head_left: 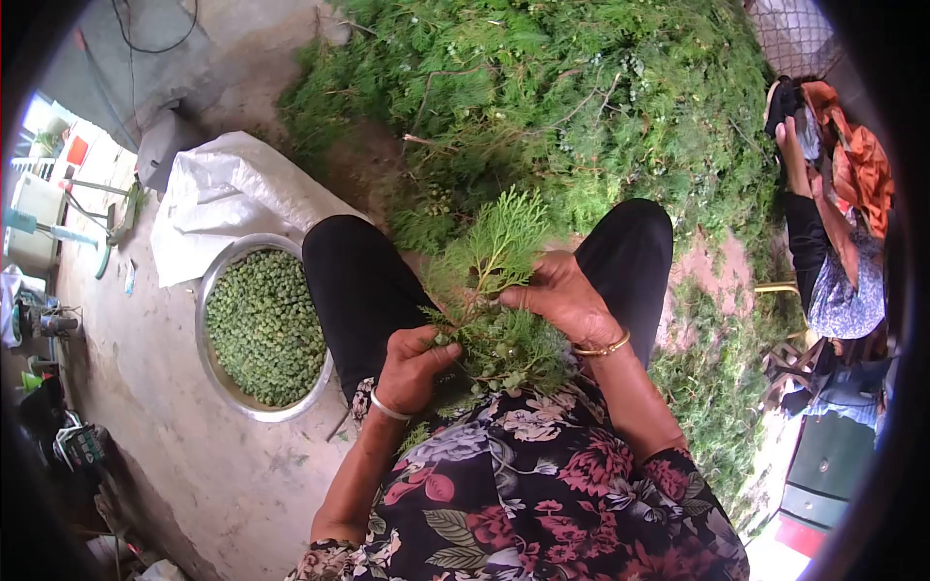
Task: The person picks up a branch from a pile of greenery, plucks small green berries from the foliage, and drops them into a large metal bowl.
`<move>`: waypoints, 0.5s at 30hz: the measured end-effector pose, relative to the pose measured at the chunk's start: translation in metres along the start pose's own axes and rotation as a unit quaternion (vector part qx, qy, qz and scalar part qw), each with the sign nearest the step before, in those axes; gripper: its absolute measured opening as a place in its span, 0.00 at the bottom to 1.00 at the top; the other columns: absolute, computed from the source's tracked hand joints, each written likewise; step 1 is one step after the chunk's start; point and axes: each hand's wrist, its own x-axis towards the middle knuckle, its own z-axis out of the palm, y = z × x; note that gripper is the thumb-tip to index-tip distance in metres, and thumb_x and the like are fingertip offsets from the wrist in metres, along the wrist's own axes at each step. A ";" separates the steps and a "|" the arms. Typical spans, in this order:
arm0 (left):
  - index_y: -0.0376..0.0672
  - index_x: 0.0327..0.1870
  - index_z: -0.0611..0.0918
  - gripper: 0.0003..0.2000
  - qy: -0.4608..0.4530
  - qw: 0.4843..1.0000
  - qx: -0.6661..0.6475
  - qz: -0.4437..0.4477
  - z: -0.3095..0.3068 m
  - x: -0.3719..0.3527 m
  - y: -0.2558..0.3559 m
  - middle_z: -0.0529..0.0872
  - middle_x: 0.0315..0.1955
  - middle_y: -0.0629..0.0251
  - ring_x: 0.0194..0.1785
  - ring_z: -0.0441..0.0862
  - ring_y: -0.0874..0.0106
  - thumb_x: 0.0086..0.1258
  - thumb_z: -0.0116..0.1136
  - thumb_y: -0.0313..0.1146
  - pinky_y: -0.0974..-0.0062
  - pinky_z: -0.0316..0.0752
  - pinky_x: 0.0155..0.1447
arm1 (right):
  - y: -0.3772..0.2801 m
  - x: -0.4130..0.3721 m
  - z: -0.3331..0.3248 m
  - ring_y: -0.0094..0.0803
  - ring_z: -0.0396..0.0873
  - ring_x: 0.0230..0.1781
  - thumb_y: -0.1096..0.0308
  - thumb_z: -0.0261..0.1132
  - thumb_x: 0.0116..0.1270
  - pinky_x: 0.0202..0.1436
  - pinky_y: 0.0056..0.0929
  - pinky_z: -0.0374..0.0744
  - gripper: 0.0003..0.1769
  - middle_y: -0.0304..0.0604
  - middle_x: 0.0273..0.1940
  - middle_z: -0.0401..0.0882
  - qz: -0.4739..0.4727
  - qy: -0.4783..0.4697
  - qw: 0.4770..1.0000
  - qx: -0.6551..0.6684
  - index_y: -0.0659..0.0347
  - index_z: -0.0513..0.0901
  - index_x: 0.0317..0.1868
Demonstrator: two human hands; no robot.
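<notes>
A leafy conifer sprig [508, 232], like arborvitae, stands up between my hands above my lap. My right hand [567, 298], with a gold bangle at the wrist, pinches its stem between thumb and fingers. Lower down, my left hand [409, 370] is closed, its thumb and forefinger at a small green cone [443, 340] beside the greenery. More cut greenery with green cones [513, 376] lies in my lap under both hands. To my left, a round metal basin [205, 334] holds a heap of small green cones [266, 329].
A large pile of green branches [552, 87] spreads ahead and along my right. Behind the basin lies a white woven sack [228, 194]. Another person [848, 281] sits at the far right. Tools and machine parts [73, 445] stand along the left edge.
</notes>
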 end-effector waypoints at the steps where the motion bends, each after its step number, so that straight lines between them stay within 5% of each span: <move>1: 0.33 0.32 0.82 0.04 0.004 1.000 -0.004 0.002 0.000 0.000 -0.002 0.78 0.22 0.76 0.26 0.68 0.86 0.63 0.58 0.23 0.83 0.62 0.30 | 0.012 0.007 0.003 0.17 0.75 0.34 0.75 0.70 0.56 0.39 0.24 0.76 0.09 0.37 0.33 0.83 -0.061 -0.010 0.997 0.056 0.66 0.84 0.39; 3: 0.33 0.30 0.82 0.04 0.011 1.000 -0.007 0.003 0.000 -0.002 0.000 0.77 0.20 0.77 0.25 0.67 0.86 0.63 0.58 0.24 0.83 0.61 0.29 | 0.016 0.011 0.005 0.17 0.75 0.34 0.74 0.72 0.55 0.39 0.25 0.76 0.10 0.37 0.33 0.83 -0.121 -0.021 0.986 0.113 0.66 0.84 0.39; 9: 0.34 0.27 0.80 0.05 0.020 0.999 0.039 0.022 0.003 -0.005 0.002 0.75 0.18 0.76 0.25 0.67 0.85 0.63 0.58 0.24 0.82 0.61 0.29 | 0.001 0.002 0.011 0.35 0.79 0.33 0.77 0.68 0.57 0.38 0.30 0.77 0.05 0.44 0.31 0.80 -0.148 0.048 0.969 -0.190 0.66 0.80 0.34; 11: 0.33 0.27 0.80 0.05 0.035 0.998 0.051 0.030 0.002 -0.015 -0.005 0.76 0.19 0.75 0.26 0.68 0.85 0.63 0.58 0.24 0.82 0.63 0.30 | 0.009 -0.004 0.016 0.48 0.75 0.41 0.81 0.64 0.53 0.43 0.38 0.76 0.10 0.51 0.33 0.75 -0.309 0.076 0.899 -0.299 0.66 0.75 0.35; 15: 0.32 0.29 0.81 0.03 0.025 0.998 0.047 0.023 0.010 -0.016 0.003 0.78 0.20 0.73 0.27 0.70 0.84 0.62 0.59 0.23 0.81 0.65 0.31 | 0.010 -0.009 -0.001 0.51 0.71 0.46 0.83 0.62 0.46 0.48 0.44 0.74 0.18 0.53 0.36 0.72 -0.356 0.012 0.837 -0.416 0.66 0.71 0.39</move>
